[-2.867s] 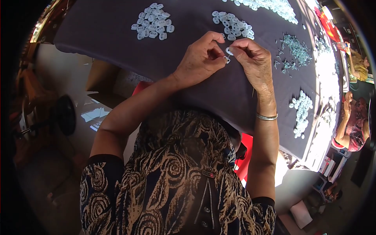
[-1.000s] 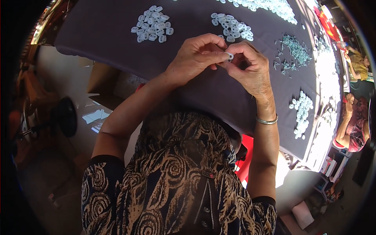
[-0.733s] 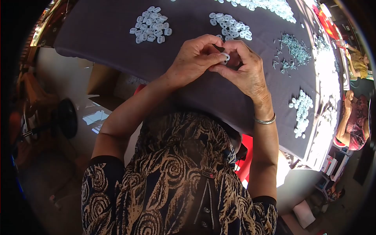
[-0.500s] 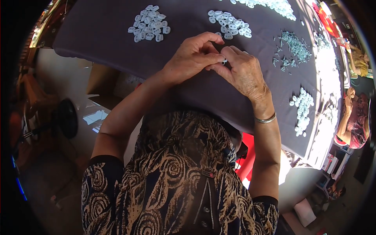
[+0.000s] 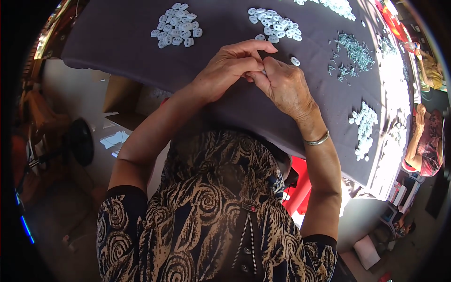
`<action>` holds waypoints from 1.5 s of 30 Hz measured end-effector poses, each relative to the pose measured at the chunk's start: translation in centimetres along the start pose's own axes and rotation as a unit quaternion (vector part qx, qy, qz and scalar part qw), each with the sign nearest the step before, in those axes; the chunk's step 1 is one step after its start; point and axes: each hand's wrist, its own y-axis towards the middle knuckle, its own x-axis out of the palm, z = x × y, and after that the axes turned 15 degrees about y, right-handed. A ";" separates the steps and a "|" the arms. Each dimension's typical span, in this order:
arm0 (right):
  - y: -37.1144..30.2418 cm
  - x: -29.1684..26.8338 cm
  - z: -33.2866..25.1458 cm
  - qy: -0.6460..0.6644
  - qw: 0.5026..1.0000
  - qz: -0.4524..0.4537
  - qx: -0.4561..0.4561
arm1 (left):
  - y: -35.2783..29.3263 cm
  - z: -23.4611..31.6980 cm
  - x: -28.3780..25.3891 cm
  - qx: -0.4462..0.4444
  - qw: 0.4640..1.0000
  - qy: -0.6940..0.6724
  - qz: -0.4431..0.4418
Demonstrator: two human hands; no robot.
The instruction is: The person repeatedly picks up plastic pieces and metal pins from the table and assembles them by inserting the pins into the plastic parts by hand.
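Note:
My left hand [image 5: 224,68] and my right hand [image 5: 287,89] meet over the dark tablecloth, fingertips pressed together. Between the thumbs and fingers a sliver of a small white plastic piece [image 5: 264,72] shows; most of it is hidden. The left index finger is stretched out above the pinch. Just beyond my right knuckles lies a loose white oval piece with two holes [image 5: 295,61]. Past my fingertips is a pile of similar white oval pieces [image 5: 279,28]. Off to the right of my right hand, small greenish metal screws or pins [image 5: 354,51] are heaped.
Another white oval pile [image 5: 176,26] lies at the left, and a larger one [image 5: 336,7] at the far edge. Small whitish parts [image 5: 364,127] sit by the sunlit right side. A cardboard box [image 5: 123,96] stands below the table's left edge. Another person's arm [image 5: 416,136] shows at far right.
My right hand has shifted slightly left, uncovering the loose oval piece beside its knuckles. The fingers now cover more of the small white piece they pinch.

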 end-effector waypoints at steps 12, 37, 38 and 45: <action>0.8 0.1 -0.9 0.044 0.997 0.046 0.036 | 0.5 0.5 -1.8 0.066 0.989 0.133 -0.013; -0.3 -3.7 3.3 0.237 0.934 0.064 0.261 | 0.7 -0.6 -0.3 0.195 0.906 0.342 0.153; -0.4 -3.6 3.3 0.239 0.934 0.064 0.259 | 0.8 -0.7 0.0 0.195 0.906 0.344 0.154; 0.3 -2.4 1.5 0.324 0.921 0.082 0.203 | 0.5 -0.8 0.7 0.168 0.958 0.199 0.117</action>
